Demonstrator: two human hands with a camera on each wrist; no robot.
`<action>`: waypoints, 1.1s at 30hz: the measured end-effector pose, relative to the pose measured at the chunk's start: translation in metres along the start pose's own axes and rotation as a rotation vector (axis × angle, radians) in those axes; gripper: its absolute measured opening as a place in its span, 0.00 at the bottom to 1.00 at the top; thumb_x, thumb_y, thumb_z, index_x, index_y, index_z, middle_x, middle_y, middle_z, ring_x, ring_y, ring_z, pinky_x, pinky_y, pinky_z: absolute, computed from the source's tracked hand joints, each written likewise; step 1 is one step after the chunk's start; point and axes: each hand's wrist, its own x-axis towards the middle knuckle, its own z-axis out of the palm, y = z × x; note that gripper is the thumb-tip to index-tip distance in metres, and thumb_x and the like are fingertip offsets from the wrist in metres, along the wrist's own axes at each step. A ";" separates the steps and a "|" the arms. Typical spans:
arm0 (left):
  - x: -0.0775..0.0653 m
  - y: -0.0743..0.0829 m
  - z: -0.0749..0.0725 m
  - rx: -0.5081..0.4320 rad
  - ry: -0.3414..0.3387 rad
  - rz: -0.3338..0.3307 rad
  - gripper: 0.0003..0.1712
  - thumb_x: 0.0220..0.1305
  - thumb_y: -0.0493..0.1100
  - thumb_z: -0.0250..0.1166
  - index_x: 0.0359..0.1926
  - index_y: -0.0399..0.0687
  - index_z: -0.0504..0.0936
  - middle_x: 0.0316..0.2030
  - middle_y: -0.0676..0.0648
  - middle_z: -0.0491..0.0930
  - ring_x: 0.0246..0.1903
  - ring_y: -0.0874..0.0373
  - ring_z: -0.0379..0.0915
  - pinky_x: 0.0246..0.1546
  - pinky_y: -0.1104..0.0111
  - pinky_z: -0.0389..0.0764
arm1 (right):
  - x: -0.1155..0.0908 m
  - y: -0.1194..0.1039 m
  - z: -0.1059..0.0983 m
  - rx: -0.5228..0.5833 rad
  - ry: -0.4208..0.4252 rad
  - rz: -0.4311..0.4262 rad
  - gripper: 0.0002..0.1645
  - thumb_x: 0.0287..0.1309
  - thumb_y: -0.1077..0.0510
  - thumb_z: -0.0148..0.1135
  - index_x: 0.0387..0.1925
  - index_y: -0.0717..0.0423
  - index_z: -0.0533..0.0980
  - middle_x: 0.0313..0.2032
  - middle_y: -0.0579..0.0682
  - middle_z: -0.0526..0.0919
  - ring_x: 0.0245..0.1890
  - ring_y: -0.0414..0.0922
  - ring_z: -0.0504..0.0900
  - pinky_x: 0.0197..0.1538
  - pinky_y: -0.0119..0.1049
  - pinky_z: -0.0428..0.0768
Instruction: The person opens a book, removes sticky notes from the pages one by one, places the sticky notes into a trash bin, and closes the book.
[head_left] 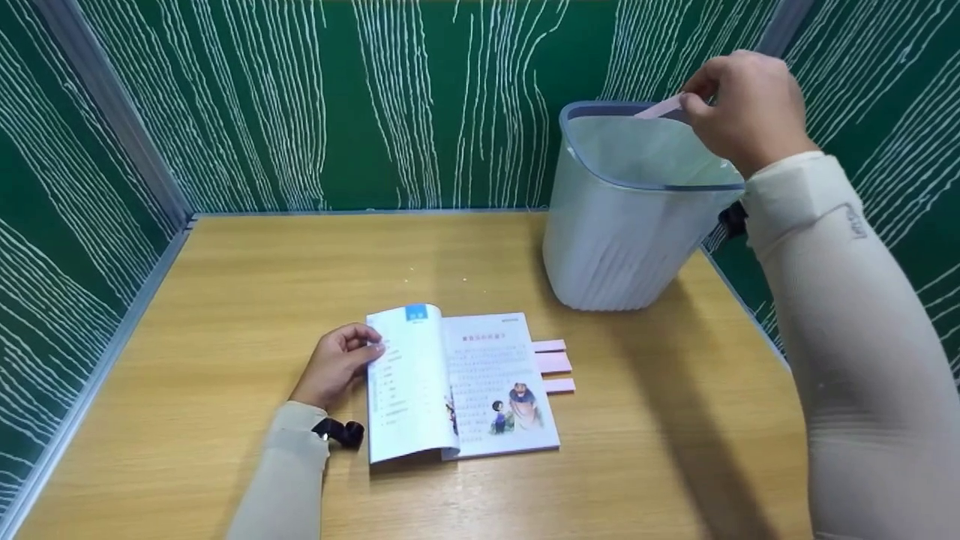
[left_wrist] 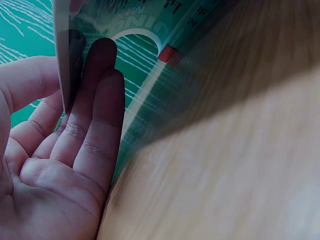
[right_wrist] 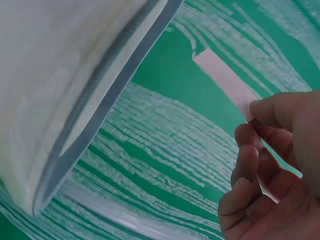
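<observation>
My right hand (head_left: 752,109) is over the rim of a pale waste bin (head_left: 622,240) and pinches a narrow pink paper strip (head_left: 660,107) between thumb and fingers. In the right wrist view the strip (right_wrist: 225,82) sticks out straight from the fingertips, and the other fingers are curled. An open book (head_left: 495,412) lies on the table in front of me. My left hand (head_left: 337,365) holds its raised left side by the outer edge, thumb on the page and fingers behind. The left wrist view shows those fingers against the green printed cover (left_wrist: 145,22).
Several pink paper tabs (head_left: 553,364) stick out from the book's right edge. The bin has a blue-grey rim (head_left: 637,184) and a thin liner, and stands at the table's back right. Green walls (head_left: 450,112) with white wavy lines enclose the wooden table (head_left: 300,270).
</observation>
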 end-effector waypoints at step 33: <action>0.002 -0.002 -0.002 0.000 -0.007 0.016 0.12 0.66 0.30 0.67 0.48 0.33 0.78 0.40 0.44 0.81 0.40 0.54 0.80 0.41 0.68 0.85 | 0.015 0.011 -0.007 -0.110 -0.063 -0.105 0.20 0.68 0.55 0.55 0.51 0.62 0.84 0.51 0.65 0.82 0.51 0.62 0.74 0.57 0.65 0.81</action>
